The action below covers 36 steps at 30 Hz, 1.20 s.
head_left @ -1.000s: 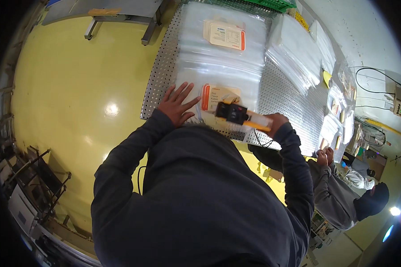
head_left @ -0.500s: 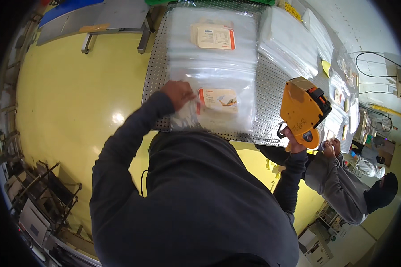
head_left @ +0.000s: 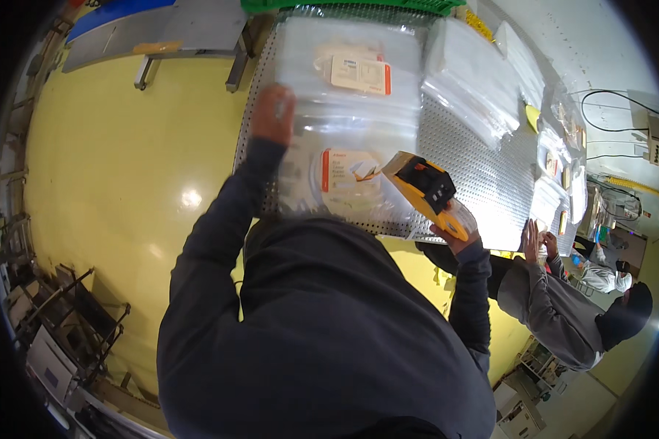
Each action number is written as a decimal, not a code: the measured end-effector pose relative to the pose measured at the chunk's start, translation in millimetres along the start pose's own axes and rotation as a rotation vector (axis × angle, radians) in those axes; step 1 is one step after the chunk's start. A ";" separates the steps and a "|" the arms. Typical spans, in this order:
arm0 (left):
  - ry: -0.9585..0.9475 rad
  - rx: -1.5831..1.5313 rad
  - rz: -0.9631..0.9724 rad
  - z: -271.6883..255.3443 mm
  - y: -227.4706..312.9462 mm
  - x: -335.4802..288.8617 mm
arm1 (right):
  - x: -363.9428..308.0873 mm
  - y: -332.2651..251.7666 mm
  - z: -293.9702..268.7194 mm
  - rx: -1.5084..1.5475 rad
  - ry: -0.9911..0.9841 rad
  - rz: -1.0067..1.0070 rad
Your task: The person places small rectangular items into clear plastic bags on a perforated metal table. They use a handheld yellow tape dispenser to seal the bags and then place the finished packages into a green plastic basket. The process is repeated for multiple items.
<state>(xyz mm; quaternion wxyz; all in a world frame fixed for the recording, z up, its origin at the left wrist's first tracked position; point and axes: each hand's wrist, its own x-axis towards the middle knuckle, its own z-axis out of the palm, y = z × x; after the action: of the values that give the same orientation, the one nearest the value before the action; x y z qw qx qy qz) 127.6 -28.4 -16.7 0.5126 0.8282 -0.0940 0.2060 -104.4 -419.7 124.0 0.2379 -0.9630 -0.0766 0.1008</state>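
My right hand (head_left: 458,238) grips a yellow-orange label gun (head_left: 423,192) with a black end, tilted toward the near stack. The gun's head is close to the right edge of a printed card (head_left: 350,173) in red, white and orange. That card lies in a clear plastic bag (head_left: 300,192) at the table's front edge. Over the left edge of the stacked bags is my left hand (head_left: 273,115), blurred by motion, so its fingers cannot be made out. Beyond it, a second card (head_left: 360,75) with a red edge lies on the farther bags.
The perforated metal table (head_left: 447,132) carries more clear bag stacks (head_left: 470,73) at the right. A green crate (head_left: 351,6) borders the far edge. To the right, a co-worker (head_left: 564,314) handles bags at the same table. A metal bench (head_left: 154,33) stands at the far left.
My left hand has moved away from the near bag, up along the stack's left side. My right hand has brought the label gun left, turning it toward the near card.
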 end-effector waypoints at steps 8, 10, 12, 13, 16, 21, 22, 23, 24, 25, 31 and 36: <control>-0.723 0.366 0.247 -70.3 54.2 -108.8 | 53.0 2.4 -2.0 -0.154 -0.361 0.229; -0.732 0.376 0.236 -71.5 54.3 -108.8 | 69.0 -7.4 -10.0 -0.132 -0.460 0.158; -0.719 0.379 0.261 -71.0 53.0 -108.7 | 82.6 -19.4 -12.0 -0.192 -0.503 0.200; -0.711 0.380 0.266 -71.2 52.1 -109.4 | 87.0 -24.5 -11.9 -0.176 -0.502 0.179; -0.708 0.389 0.286 -70.0 49.8 -112.2 | 97.2 -29.4 -5.3 -0.296 -0.474 0.113; -0.684 0.468 0.325 -63.4 47.2 -113.6 | 73.3 0.5 -36.2 -0.424 -0.311 0.156; -0.670 0.459 0.327 -62.5 47.0 -113.6 | 59.3 7.6 -45.5 -0.436 -0.198 0.133; -0.656 0.448 0.328 -61.8 47.3 -113.6 | 48.2 15.6 -49.5 -0.474 -0.119 0.207; -0.643 0.435 0.327 -60.8 48.1 -113.0 | 41.4 27.3 -64.8 -0.178 -0.335 0.569; -0.647 0.439 0.328 -60.6 49.4 -111.8 | 32.8 36.1 -61.8 -0.002 -0.238 0.562; -0.856 0.408 0.411 -56.2 59.9 -59.8 | -27.5 47.9 -17.6 0.719 0.204 0.390; -1.051 -0.098 -0.048 0.4 36.7 58.1 | -20.9 15.9 28.3 0.836 0.338 0.344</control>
<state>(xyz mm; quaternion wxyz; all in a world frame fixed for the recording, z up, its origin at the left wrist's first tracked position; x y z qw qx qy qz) 166.4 -42.3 38.3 0.4390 0.7967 -0.3290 -0.2535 -129.6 -425.2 95.3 0.5936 -0.7865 0.1705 0.0030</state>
